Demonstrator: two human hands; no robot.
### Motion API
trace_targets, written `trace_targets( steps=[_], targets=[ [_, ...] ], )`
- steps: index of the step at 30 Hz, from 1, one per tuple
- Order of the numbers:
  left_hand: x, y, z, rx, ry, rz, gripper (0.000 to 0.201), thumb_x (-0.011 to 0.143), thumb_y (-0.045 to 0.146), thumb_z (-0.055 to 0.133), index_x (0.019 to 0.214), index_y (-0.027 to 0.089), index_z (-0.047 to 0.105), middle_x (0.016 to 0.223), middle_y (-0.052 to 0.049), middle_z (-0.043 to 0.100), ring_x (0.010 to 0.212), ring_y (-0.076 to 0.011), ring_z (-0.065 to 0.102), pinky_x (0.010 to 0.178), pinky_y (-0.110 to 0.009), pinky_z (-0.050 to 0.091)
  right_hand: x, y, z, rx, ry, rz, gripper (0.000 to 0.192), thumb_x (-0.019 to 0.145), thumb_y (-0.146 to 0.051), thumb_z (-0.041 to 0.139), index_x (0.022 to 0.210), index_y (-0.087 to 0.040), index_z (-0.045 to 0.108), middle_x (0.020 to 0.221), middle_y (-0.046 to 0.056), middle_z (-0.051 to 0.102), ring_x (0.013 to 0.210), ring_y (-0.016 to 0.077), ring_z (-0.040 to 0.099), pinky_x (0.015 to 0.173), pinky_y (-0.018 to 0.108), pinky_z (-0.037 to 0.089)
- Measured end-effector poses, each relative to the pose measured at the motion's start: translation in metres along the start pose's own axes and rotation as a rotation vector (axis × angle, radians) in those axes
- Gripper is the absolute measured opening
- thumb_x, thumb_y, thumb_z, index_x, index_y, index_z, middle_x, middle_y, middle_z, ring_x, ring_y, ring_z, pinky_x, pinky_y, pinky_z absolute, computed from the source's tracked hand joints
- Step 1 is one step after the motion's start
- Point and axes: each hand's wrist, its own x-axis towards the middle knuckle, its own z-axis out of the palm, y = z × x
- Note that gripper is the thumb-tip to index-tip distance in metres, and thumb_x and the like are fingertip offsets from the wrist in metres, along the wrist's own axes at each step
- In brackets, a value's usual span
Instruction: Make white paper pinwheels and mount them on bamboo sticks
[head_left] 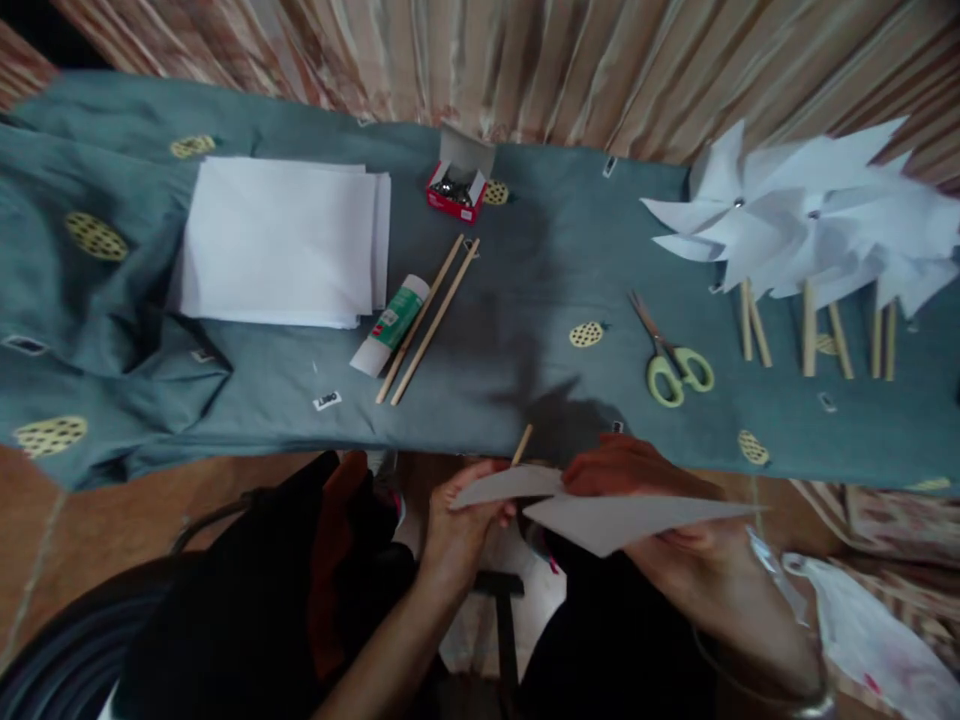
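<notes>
A white paper pinwheel [600, 522] is in my hands just in front of the table's near edge, seen almost edge-on. My left hand [459, 512] is closed around a thin wooden stick [523, 444], whose end sticks up beside the paper. Part of the stick is hidden by the fingers and a paper blade. With fingers curled over the pinwheel's middle, my right hand [637, 468] grips it from above and behind. Whether a pin is under those fingers I cannot tell.
On the teal cloth [480, 420] lie a paper stack [281, 240], a glue stick [390, 325], two wooden sticks [429, 320], an open red box of metal pins [456, 190], green-handled scissors [670, 360] and several finished pinwheels [814, 215]. A pleated curtain [525, 70] hangs behind.
</notes>
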Motion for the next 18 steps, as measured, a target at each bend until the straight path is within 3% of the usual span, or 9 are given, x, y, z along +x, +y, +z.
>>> trace_targets(
  steps=[6, 11, 18],
  targets=[
    [0.0, -0.002, -0.002, -0.02, 0.068, -0.047, 0.025, 0.052, 0.032, 0.085, 0.074, 0.02, 0.079, 0.066, -0.002, 0.071, 0.056, -0.0108, 0.058, 0.054, -0.021, 0.045, 0.006, -0.001, -0.013, -0.073, -0.126, 0.048, 0.015, 0.091, -0.021, 0.059, 0.097, -0.031, 0.068, 0.095, -0.001, 0.075, 0.094, 0.0201, 0.07, 0.099, 0.039, 0.05],
    [0.0, 0.001, -0.004, -0.014, -0.002, -0.059, 0.03, 0.059, 0.041, 0.084, 0.078, 0.018, 0.08, 0.05, 0.002, 0.061, 0.047, -0.0075, 0.049, 0.049, -0.02, 0.04, 0.011, -0.004, -0.026, 0.018, -0.209, 0.019, 0.016, 0.096, -0.032, 0.051, 0.091, -0.031, 0.066, 0.088, -0.002, 0.075, 0.085, 0.0184, 0.071, 0.095, 0.034, 0.052],
    [0.003, 0.0, -0.004, -0.029, 0.027, -0.086, 0.017, 0.052, 0.028, 0.083, 0.068, 0.022, 0.078, 0.07, -0.002, 0.072, 0.061, -0.0136, 0.061, 0.059, -0.023, 0.048, 0.015, -0.001, 0.001, -0.19, -0.054, 0.031, 0.014, 0.092, -0.022, 0.055, 0.099, -0.027, 0.066, 0.109, 0.004, 0.071, 0.104, 0.0224, 0.065, 0.101, 0.041, 0.045]
  ],
)
